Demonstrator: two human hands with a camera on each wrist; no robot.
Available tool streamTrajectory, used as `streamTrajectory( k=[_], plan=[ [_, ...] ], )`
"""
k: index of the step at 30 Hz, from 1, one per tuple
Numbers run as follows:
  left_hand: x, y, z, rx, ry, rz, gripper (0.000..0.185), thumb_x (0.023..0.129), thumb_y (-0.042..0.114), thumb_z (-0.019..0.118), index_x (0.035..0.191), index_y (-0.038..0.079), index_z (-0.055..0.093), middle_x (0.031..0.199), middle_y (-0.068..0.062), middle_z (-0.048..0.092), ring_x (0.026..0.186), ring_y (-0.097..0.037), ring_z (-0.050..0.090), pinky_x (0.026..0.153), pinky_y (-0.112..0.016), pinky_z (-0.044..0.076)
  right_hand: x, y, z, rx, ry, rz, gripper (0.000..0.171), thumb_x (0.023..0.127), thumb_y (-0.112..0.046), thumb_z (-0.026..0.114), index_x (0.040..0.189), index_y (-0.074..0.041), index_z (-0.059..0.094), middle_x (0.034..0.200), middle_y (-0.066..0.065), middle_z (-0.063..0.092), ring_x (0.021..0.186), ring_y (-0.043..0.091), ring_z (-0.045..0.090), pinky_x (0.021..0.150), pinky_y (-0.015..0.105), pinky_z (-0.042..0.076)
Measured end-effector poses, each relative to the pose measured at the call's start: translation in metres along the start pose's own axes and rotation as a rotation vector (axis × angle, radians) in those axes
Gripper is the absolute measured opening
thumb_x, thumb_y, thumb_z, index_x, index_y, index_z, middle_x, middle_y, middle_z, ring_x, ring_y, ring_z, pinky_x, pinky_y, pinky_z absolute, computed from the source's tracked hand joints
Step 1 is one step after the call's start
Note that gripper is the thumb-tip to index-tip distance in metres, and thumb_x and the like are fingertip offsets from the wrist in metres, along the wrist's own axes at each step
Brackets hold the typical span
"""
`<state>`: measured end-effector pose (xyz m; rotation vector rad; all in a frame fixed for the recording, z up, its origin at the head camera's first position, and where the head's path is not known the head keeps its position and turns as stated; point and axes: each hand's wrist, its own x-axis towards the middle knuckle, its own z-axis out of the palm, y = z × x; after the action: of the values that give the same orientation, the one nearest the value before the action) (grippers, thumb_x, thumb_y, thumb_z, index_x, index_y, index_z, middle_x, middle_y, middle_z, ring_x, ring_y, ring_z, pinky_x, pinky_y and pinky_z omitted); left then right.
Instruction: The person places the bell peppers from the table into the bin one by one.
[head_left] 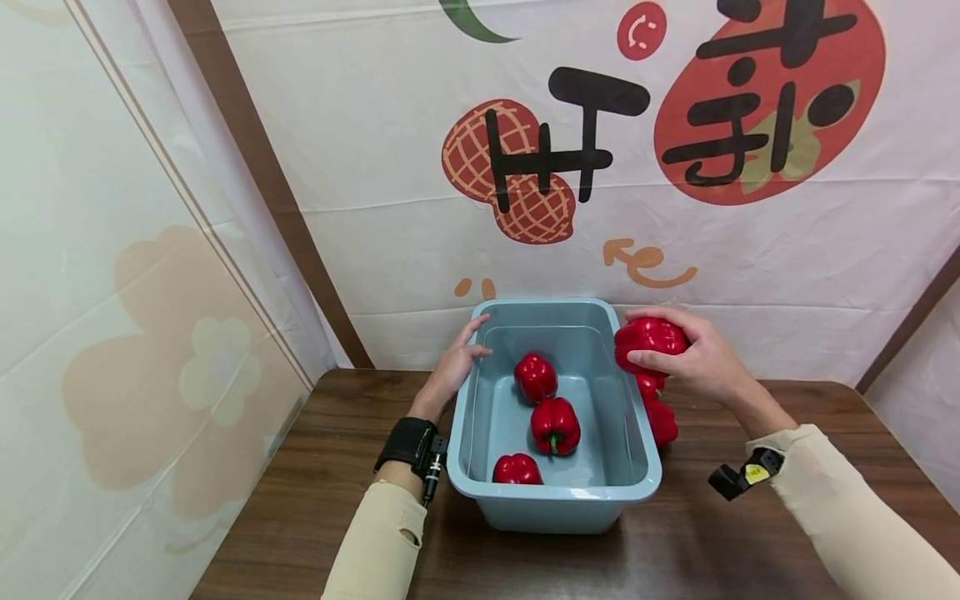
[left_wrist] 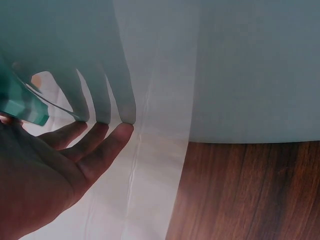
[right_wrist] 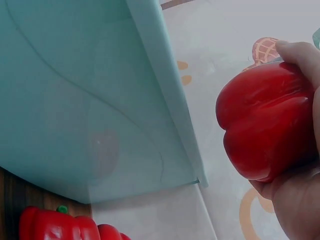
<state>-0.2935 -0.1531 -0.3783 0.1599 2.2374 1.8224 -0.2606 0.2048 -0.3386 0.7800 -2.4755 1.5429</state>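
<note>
My right hand (head_left: 705, 362) grips a glossy red bell pepper (head_left: 649, 337), fingers and thumb curled round it, just outside the right rim of the pale blue rectangular plastic tub (head_left: 551, 492) and level with that rim, near the tub's far right corner. In the right wrist view the same pepper (right_wrist: 265, 125) sits against my palm, clear of the tub wall (right_wrist: 75, 100). My left hand (head_left: 453, 367) rests against the tub's left wall near the far left corner, fingers straight and slightly spread, holding nothing; the left wrist view shows the fingertips (left_wrist: 122, 131) touching the translucent wall. Inside the tub lie three more red bell peppers: one towards the middle (head_left: 536, 377), one just nearer to me with its green stem showing (head_left: 556, 426), and one against the near wall (head_left: 517, 470). Outside the tub, against its right wall and directly below my held pepper, two further red peppers (head_left: 660, 412) sit on the dark brown wood-grain bench (head_left: 300, 500), one behind the other; whether they touch the wall I cannot tell. The tub stands on the bench towards its far edge, in front of a white printed cloth backdrop (head_left: 750, 250).
</note>
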Motion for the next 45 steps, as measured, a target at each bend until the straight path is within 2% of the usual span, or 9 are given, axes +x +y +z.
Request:
streamTrajectory(
  k=[4, 10, 17, 23, 26, 35, 45],
  plan=[
    [0.01, -0.012, -0.001, -0.004, 0.017, 0.009, 0.061, 0.1, 0.018, 0.042, 0.157, 0.03, 0.024, 0.166, -0.005, 0.007, 0.139, -0.043, 0.028, 0.105, -0.066, 0.033, 0.0, -0.002, 0.001, -0.003, -0.008, -0.005, 0.058, 0.083, -0.015, 0.078, 0.137, -0.016, 0.055, 0.129, 0.006, 0.054, 0.115, 0.029, 0.049, 0.072, 0.032, 0.058],
    [0.012, -0.018, 0.001, 0.018, 0.054, 0.034, 0.06, 0.098, 0.02, 0.044, 0.154, 0.034, 0.029, 0.165, -0.001, 0.012, 0.136, -0.038, 0.032, 0.102, -0.062, 0.037, 0.002, -0.005, 0.003, -0.004, -0.029, -0.017, 0.06, 0.082, -0.014, 0.079, 0.137, -0.017, 0.055, 0.13, 0.008, 0.055, 0.115, 0.031, 0.05, 0.072, 0.033, 0.058],
    [0.011, -0.015, -0.001, 0.002, 0.034, 0.033, 0.061, 0.099, 0.018, 0.042, 0.156, 0.03, 0.027, 0.165, -0.003, 0.01, 0.137, -0.039, 0.029, 0.105, -0.063, 0.034, 0.005, -0.008, 0.007, -0.001, -0.058, -0.027, 0.062, 0.08, -0.015, 0.08, 0.137, -0.017, 0.055, 0.131, 0.007, 0.054, 0.115, 0.033, 0.05, 0.073, 0.034, 0.058],
    [0.011, -0.012, -0.004, 0.013, 0.005, 0.003, 0.063, 0.1, 0.013, 0.041, 0.159, 0.023, 0.021, 0.166, -0.007, 0.006, 0.137, -0.04, 0.031, 0.096, -0.051, 0.042, 0.007, -0.01, 0.01, -0.004, -0.075, -0.036, 0.063, 0.078, -0.015, 0.082, 0.136, -0.017, 0.055, 0.132, 0.008, 0.054, 0.116, 0.033, 0.05, 0.073, 0.033, 0.058],
    [0.012, -0.013, -0.004, 0.017, 0.005, 0.002, 0.063, 0.1, 0.014, 0.041, 0.159, 0.024, 0.021, 0.166, -0.007, 0.005, 0.138, -0.04, 0.031, 0.091, -0.046, 0.042, 0.008, -0.011, 0.013, -0.001, -0.094, -0.041, 0.063, 0.078, -0.015, 0.082, 0.135, -0.018, 0.056, 0.132, 0.008, 0.054, 0.116, 0.033, 0.05, 0.074, 0.033, 0.058],
    [0.011, -0.018, 0.0, -0.016, 0.034, 0.049, 0.059, 0.1, 0.017, 0.04, 0.155, 0.033, 0.028, 0.165, -0.003, 0.009, 0.139, -0.038, 0.03, 0.105, -0.061, 0.034, 0.011, -0.015, 0.022, 0.005, -0.13, -0.018, 0.064, 0.075, -0.02, 0.085, 0.133, -0.024, 0.058, 0.13, 0.005, 0.056, 0.116, 0.032, 0.052, 0.074, 0.036, 0.059],
    [0.011, -0.019, 0.001, -0.001, 0.05, 0.058, 0.059, 0.099, 0.019, 0.042, 0.155, 0.031, 0.029, 0.165, -0.003, 0.013, 0.137, -0.038, 0.032, 0.101, -0.056, 0.037, 0.014, -0.016, 0.031, 0.04, -0.215, -0.032, 0.065, 0.075, -0.018, 0.085, 0.134, -0.022, 0.057, 0.128, 0.008, 0.056, 0.115, 0.036, 0.053, 0.074, 0.036, 0.059]
  ],
)
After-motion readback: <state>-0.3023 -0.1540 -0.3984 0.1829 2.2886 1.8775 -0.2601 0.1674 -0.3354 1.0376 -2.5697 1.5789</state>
